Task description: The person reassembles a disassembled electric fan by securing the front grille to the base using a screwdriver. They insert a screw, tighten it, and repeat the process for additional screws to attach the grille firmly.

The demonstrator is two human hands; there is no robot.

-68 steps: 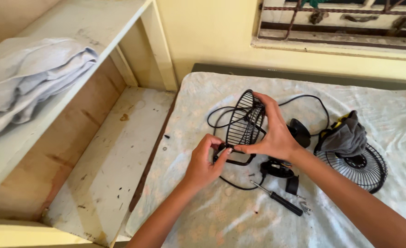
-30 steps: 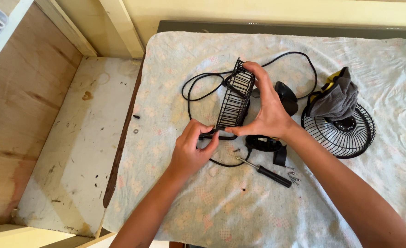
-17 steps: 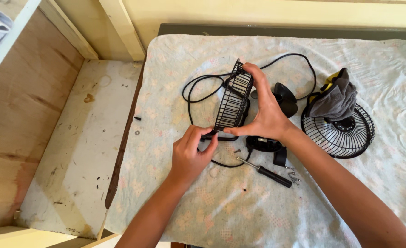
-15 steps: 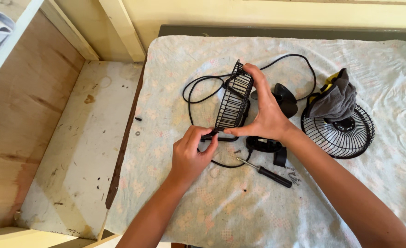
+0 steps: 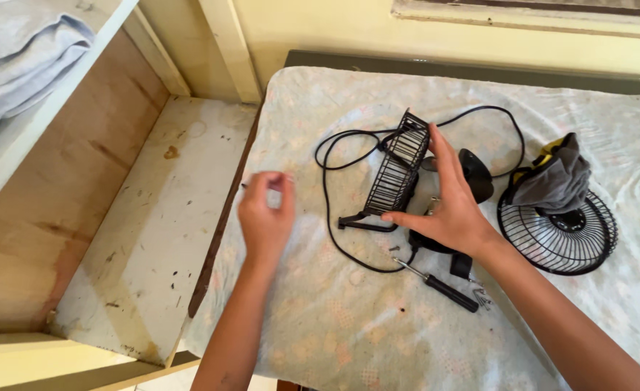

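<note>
Left hand [image 5: 265, 217] has left the grille [image 5: 398, 174], now at its 9 o'clock, fingers pinched, contents unclear. Grille upright on cloth [image 5: 349, 333]; right hand [image 5: 450, 210] steadies it from 3 o'clock, fingers spread. Screwdriver [image 5: 439, 286] at 5 o'clock.

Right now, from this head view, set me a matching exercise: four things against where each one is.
1. wire guard
2. screwdriver
3. grey rag
4. folded cloth

A. on the shelf, upper left
B. steadied upright by the right hand
C. draped over the flat round grille
D. lying on the towel, below the right wrist

Pairs: 1-B, 2-D, 3-C, 4-A
</note>
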